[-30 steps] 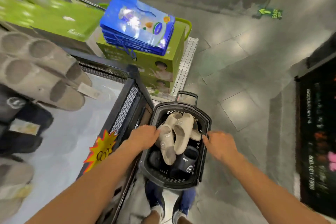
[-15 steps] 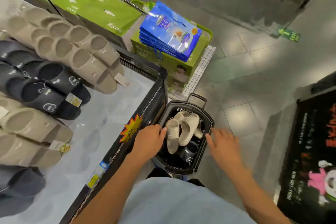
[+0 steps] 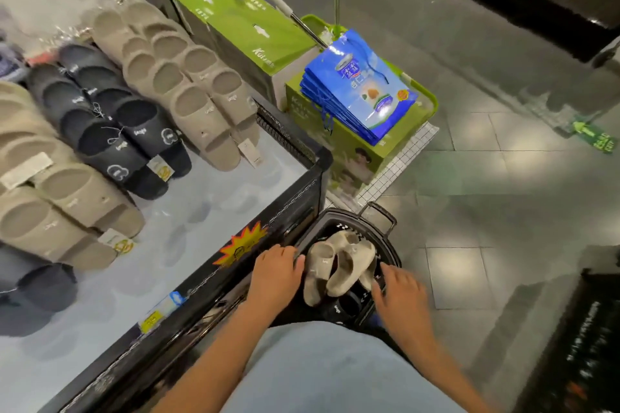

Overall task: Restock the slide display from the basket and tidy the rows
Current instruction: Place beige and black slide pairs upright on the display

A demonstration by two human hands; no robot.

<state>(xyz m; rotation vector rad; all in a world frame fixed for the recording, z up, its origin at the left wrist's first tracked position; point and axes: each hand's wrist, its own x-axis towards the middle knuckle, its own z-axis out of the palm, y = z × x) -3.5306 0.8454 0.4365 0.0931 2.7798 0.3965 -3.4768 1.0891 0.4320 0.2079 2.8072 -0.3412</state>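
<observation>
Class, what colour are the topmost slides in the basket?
Beige slides, best in head view.

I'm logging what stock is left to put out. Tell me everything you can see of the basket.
The basket is black, rounded and looks like slotted plastic, with a loop handle standing at its far end. It is beside the corner of the display bin, down by the tiled floor. Beige slides lie piled on dark slides inside. The left hand curls over its left rim; the right hand, fingers spread, touches the right rim.

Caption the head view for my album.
Left hand and right hand at a basket of beige slides beside the display table.
</observation>
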